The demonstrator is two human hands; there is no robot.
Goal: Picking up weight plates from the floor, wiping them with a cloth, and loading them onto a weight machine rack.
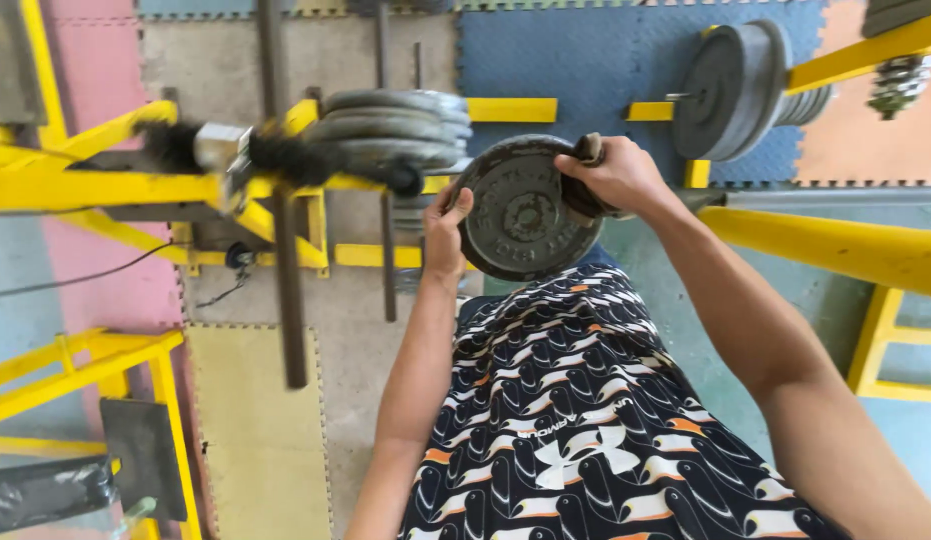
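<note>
A floor of coloured foam mats (575,60) and bare concrete (215,70) bears yellow steel racks (85,185).

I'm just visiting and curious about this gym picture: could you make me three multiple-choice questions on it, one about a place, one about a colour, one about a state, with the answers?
1. Where is the round grey weight plate?
A. flat on the floor mats
B. held up between both hands in front of the body
C. leaning on the far wall

2. What colour is the metal frame of the equipment?
A. yellow
B. green
C. white

3. How do the hands hold the plate?
A. only the left hand touches it
B. neither hand touches it
C. one hand on each side of the rim

Answers:
1 B: the plate stands on edge above the patterned shirt, off the floor.
2 A: the bars and rails are painted yellow.
3 C: the left hand presses the left rim and the right hand grips the upper right rim.
</note>
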